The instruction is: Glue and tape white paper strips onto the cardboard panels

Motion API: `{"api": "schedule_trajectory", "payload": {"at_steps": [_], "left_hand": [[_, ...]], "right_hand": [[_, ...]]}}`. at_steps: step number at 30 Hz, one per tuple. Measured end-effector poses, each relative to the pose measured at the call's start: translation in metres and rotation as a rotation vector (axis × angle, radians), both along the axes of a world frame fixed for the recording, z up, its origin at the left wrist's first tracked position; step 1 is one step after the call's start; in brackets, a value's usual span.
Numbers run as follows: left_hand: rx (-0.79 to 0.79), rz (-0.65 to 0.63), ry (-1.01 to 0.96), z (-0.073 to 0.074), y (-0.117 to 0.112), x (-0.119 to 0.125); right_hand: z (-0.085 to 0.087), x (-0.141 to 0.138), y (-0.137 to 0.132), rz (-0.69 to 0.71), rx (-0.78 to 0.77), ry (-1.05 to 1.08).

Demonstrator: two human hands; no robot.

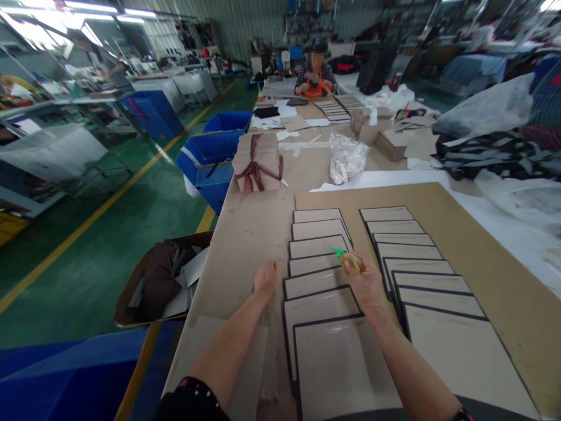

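On the worktop (pixel 249 234), two rows of panels lie side by side, the left row (pixel 328 356) and the right row (pixel 456 339). The right hand (pixel 366 280), with a bottle (pixel 354 262) in it, is over the left row; the left hand (pixel 267 278) is at the left of this row. Behind the rows lies a bundle (pixel 267 155), and to its right a plastic bag (pixel 348 158). Farther behind is a person (pixel 303 78). Left of the worktop, a box (pixel 123 301) contains cloth (pixel 161 278).

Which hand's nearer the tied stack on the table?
Left. Left hand: this side of the tied stack, not touching; right hand: farther right, by the black-edged panels.
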State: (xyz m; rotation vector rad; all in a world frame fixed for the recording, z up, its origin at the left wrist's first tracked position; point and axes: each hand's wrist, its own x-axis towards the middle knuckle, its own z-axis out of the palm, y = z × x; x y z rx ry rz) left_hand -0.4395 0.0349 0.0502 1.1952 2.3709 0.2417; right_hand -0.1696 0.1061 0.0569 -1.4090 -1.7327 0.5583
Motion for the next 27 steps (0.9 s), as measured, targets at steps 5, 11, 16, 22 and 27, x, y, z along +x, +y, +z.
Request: {"api": "schedule_trajectory", "payload": {"at_steps": [5, 11, 16, 22, 27], "left_hand": [[0.137, -0.089, 0.14, -0.008, 0.007, 0.0], [0.238, -0.105, 0.221, -0.023, 0.026, 0.006], [0.289, -0.13, 0.224, -0.028, 0.028, 0.003], [0.314, -0.155, 0.217, -0.029, 0.026, 0.003], [0.334, -0.159, 0.202, -0.028, 0.026, 0.003]], "right_hand": [[0.004, 0.012, 0.035, -0.089, 0.022, -0.127], [0.001, 0.012, 0.042, -0.093, 0.021, -0.38], [-0.001, 0.012, 0.04, -0.087, 0.034, -0.431], [0.006, 0.004, 0.04, 0.065, 0.054, -0.38], [0.007, -0.001, 0.041, 0.055, 0.047, -0.392]]}}
